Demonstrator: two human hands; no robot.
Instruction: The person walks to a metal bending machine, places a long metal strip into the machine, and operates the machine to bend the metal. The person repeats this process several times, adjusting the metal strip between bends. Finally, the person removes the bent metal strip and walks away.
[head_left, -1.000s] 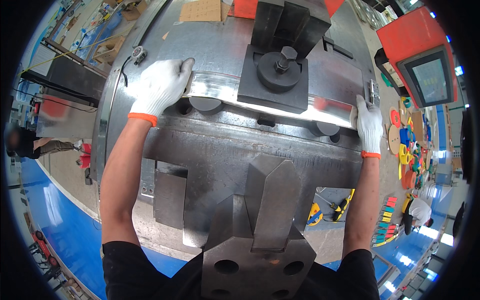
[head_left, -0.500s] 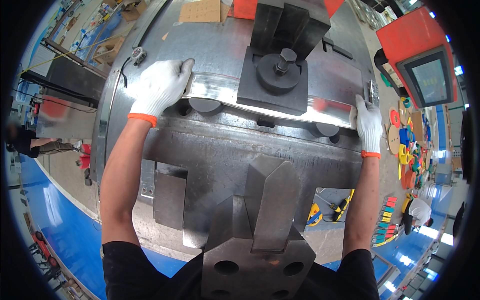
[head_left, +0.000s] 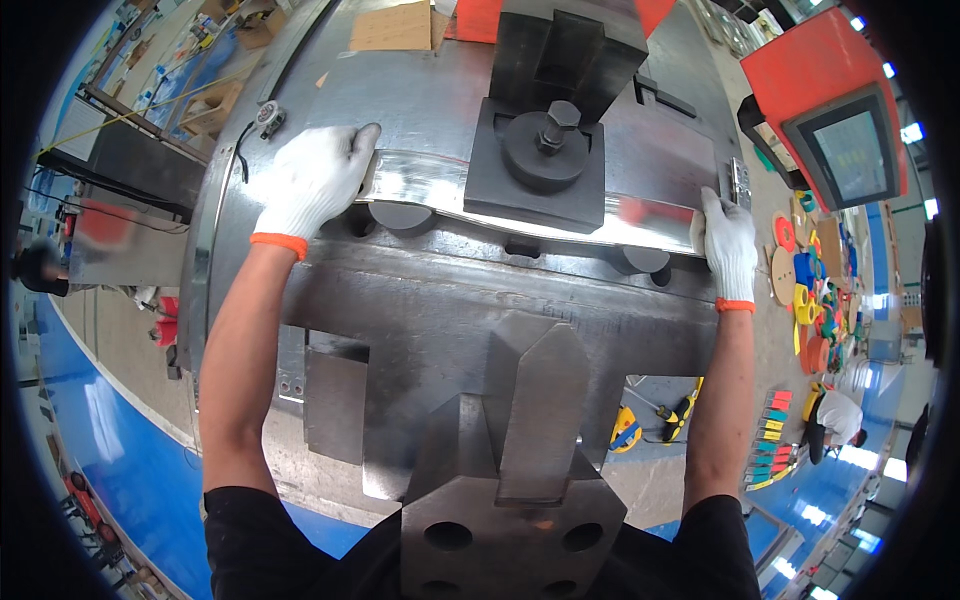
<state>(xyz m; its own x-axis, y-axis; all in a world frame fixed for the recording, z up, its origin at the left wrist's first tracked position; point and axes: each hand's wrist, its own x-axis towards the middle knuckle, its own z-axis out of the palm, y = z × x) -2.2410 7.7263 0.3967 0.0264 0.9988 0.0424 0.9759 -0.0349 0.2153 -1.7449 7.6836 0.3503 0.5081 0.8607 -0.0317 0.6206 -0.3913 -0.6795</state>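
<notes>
A shiny flat metal bar (head_left: 420, 182) lies across the steel work table (head_left: 400, 100). My left hand (head_left: 315, 178), in a white glove with an orange cuff, grips its left end, thumb on top. At the other end my right hand (head_left: 732, 240), gloved alike, is closed around the bar's tip; its fingers underneath are hidden. Mid-bar, a dark steel block (head_left: 490, 195) with a round boss and a hex bolt (head_left: 557, 120) hides part of the bar. Two round steel posts, one left (head_left: 402, 218) and one right (head_left: 640, 260), sit along its near edge.
A pointed steel die (head_left: 545, 410) rises close in front of me. A tape measure (head_left: 269, 119) and cardboard (head_left: 392, 27) rest on the table. At right stands a red control box with a screen (head_left: 848, 150). Another person (head_left: 838, 415) is far right.
The whole view has shifted slightly, with table, bar and block appearing a little further left. Both hands keep their grip on the bar's ends.
</notes>
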